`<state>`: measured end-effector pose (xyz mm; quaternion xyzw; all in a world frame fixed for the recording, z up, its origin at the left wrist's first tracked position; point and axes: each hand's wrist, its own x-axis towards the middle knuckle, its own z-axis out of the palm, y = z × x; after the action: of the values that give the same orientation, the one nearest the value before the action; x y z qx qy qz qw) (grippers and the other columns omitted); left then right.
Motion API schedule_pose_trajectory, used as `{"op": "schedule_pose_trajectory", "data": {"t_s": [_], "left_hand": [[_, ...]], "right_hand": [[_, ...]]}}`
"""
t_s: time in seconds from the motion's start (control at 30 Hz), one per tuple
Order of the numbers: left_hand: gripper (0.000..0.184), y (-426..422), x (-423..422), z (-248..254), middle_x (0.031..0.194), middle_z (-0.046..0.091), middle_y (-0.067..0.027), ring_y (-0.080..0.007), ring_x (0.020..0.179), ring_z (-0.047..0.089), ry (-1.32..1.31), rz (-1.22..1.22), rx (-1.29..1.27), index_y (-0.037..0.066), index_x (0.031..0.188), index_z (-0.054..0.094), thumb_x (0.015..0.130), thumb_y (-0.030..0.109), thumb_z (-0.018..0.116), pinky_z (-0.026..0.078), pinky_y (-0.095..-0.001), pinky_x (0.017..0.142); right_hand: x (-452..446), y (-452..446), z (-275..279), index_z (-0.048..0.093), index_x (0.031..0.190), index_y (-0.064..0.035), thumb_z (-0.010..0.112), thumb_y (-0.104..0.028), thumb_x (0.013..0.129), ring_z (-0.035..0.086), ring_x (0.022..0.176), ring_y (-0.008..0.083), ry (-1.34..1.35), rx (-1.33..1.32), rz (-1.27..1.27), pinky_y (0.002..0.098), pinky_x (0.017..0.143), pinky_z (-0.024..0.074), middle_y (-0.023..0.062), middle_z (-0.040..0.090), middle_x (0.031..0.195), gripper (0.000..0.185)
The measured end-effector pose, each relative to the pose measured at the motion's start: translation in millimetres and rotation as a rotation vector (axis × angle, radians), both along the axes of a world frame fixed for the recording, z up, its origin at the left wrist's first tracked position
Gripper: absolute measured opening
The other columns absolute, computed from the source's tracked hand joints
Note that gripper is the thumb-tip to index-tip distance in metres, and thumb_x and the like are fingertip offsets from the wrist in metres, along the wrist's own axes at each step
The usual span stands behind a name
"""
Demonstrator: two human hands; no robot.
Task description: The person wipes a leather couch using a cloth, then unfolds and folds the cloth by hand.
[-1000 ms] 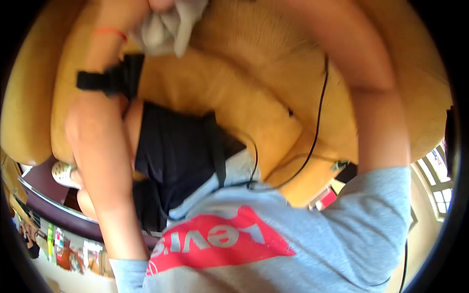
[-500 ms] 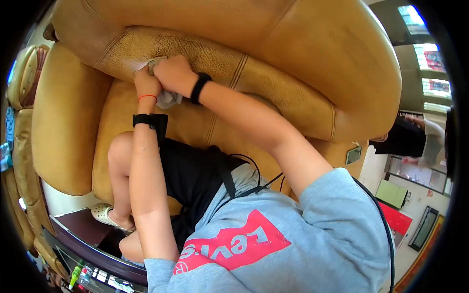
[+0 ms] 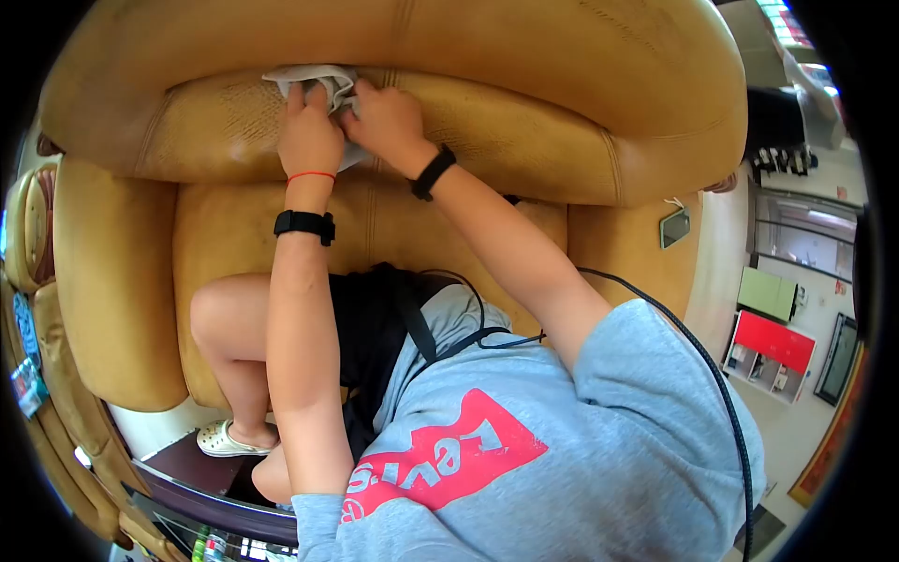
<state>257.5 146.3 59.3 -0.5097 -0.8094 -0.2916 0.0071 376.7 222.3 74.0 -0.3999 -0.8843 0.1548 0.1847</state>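
A pale grey cloth (image 3: pixel 323 77) lies crumpled against the tan leather sofa's padded back (image 3: pixel 506 122). My left hand (image 3: pixel 312 140), with a red string at its wrist, presses on the cloth, its fingers bent into the folds. Just right of it, my right hand (image 3: pixel 386 122) grips the cloth's right side with curled fingers. Both wrists wear black bands. Creased, worn leather shows around the cloth; the part beneath it is hidden.
A phone-like object (image 3: pixel 674 228) lies at the sofa's right end. A black cable (image 3: pixel 698 351) runs over my shirt. My bent knee (image 3: pixel 229 309) rests by the seat. A dark low table (image 3: pixel 215 501) stands at lower left, and a red-and-white cabinet (image 3: pixel 773 342) at right.
Both hands and the cloth have shifted along the sofa back, and the hands have separated slightly. More cloth shows above the fingers. The view, blurred a second ago, is now sharp.
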Motion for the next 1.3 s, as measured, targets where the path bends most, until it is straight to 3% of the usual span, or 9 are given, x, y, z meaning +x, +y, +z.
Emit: {"op": "schedule_pose_trajectory", "data": {"t_s": [0.23,0.43,0.5,0.73,0.9,1.0,1.13,1.2,1.3], "left_hand": [[0.036,9.6,1.3,-5.0,0.138,0.055,-0.0238,-0.0457,0.116,0.060,0.069,0.054,0.015,0.005,0.120,0.068,0.085,0.005,0.065,0.054,-0.0505,0.093],[0.034,4.1,7.4,2.4,0.132,0.060,-0.0240,-0.0457,0.112,0.062,0.045,0.055,0.095,0.006,0.118,0.070,0.085,0.005,0.064,0.054,-0.0508,0.093],[0.027,-3.6,5.3,0.4,0.121,0.065,-0.0216,-0.0451,0.108,0.064,-0.004,0.087,0.024,0.005,0.112,0.071,0.089,0.006,0.058,0.054,-0.0527,0.090],[0.017,-51.7,30.5,2.8,0.112,0.069,-0.0230,-0.0439,0.105,0.067,-0.243,0.225,-0.225,0.005,0.102,0.070,0.093,0.011,0.058,0.056,-0.0520,0.089],[0.028,-83.1,21.3,-87.6,0.114,0.070,-0.0281,-0.0439,0.106,0.068,-0.525,0.206,-0.489,0.004,0.111,0.073,0.086,0.014,0.066,0.056,-0.0510,0.093],[0.024,-84.3,13.1,-33.6,0.106,0.072,-0.0252,-0.0458,0.103,0.068,-0.482,0.141,-0.328,0.006,0.106,0.073,0.082,0.009,0.067,0.056,-0.0514,0.090],[0.024,-67.4,-8.0,59.9,0.116,0.069,-0.0206,-0.0455,0.104,0.065,-0.445,0.230,-0.039,0.007,0.105,0.071,0.082,0.006,0.066,0.055,-0.0518,0.090],[0.024,-52.9,-17.5,74.8,0.121,0.066,-0.0179,-0.0446,0.107,0.064,-0.258,0.251,0.208,0.007,0.106,0.070,0.082,0.005,0.067,0.054,-0.0512,0.091],[0.025,-29.9,-31.1,64.2,0.126,0.063,-0.0143,-0.0432,0.114,0.059,-0.110,0.291,0.145,0.009,0.111,0.070,0.086,0.011,0.065,0.053,-0.0501,0.095]], "right_hand": [[-13.7,13.8,-5.7,0.070,0.089,0.0001,0.069,-0.023,0.074,0.072,0.070,0.0421,0.034,-0.045,0.009,0.0502,0.066,0.0594,0.0229,0.071,0.074,0.028],[-17.5,7.7,2.0,0.071,0.089,-0.0012,0.066,-0.021,0.081,0.074,0.076,0.0412,-0.071,-0.020,0.058,0.0509,0.068,0.0594,0.0231,0.073,0.082,0.022],[-21.2,-3.1,4.1,0.070,0.093,-0.0019,0.056,-0.017,0.092,0.075,0.079,0.0400,-0.115,0.029,0.072,0.0521,0.068,0.0594,0.0220,0.075,0.085,0.021],[-6.9,-40.0,-16.7,0.073,0.087,-0.0034,0.059,-0.016,0.090,0.074,0.082,0.0407,-0.278,-0.005,0.319,0.0515,0.069,0.0590,0.0224,0.074,0.087,0.019],[13.3,-74.5,-37.6,0.075,0.092,-0.0010,0.067,-0.024,0.083,0.074,0.085,0.0426,-0.465,-0.159,0.481,0.0527,0.075,0.0589,0.0246,0.074,0.088,0.026],[-2.2,-70.5,-28.4,0.073,0.092,-0.0015,0.068,-0.023,0.084,0.073,0.084,0.0436,-0.340,-0.114,0.397,0.0529,0.074,0.0587,0.0251,0.073,0.087,0.024],[-28.1,-55.6,47.4,0.069,0.102,-0.0038,0.067,-0.021,0.087,0.072,0.084,0.0446,-0.130,-0.002,0.261,0.0536,0.074,0.0582,0.0249,0.073,0.088,0.023],[-43.5,-41.5,59.7,0.066,0.108,-0.0052,0.064,-0.020,0.089,0.072,0.085,0.0448,-0.098,0.054,0.244,0.0541,0.074,0.0578,0.0242,0.073,0.090,0.024],[-66.8,-24.1,55.7,0.063,0.116,-0.0066,0.059,-0.020,0.094,0.072,0.089,0.0445,-0.200,0.097,0.269,0.0551,0.076,0.0574,0.0233,0.074,0.094,0.026]]}}
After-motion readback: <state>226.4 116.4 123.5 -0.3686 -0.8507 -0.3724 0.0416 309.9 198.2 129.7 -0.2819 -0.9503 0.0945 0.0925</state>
